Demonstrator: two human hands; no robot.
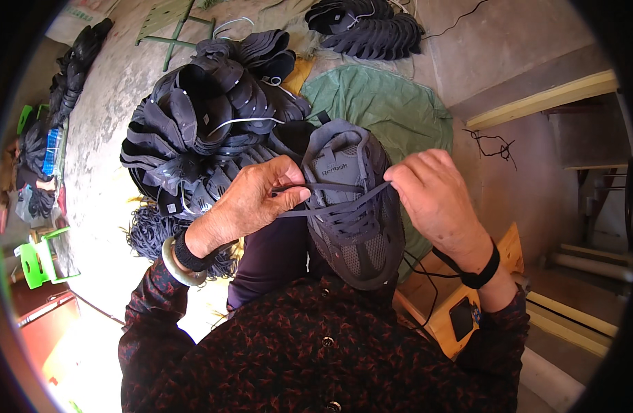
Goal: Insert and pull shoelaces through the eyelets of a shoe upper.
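A dark grey shoe (pixel 361 237) sits between the two hands, over the lap, its toe toward the person. The left hand (pixel 265 193) pinches the flat dark lace (pixel 374 195) between thumb and fingers at the shoe's left side; the right hand (pixel 430 196) grips it closely at the right, the strands stretched across the front. The padded tongue (pixel 335 165) bears dark lettering. Mesh covers the rounded toe. Beyond, curved dark shoe uppers (pixel 182 113) are bunched beside a wrinkled green cloth (pixel 399 100).
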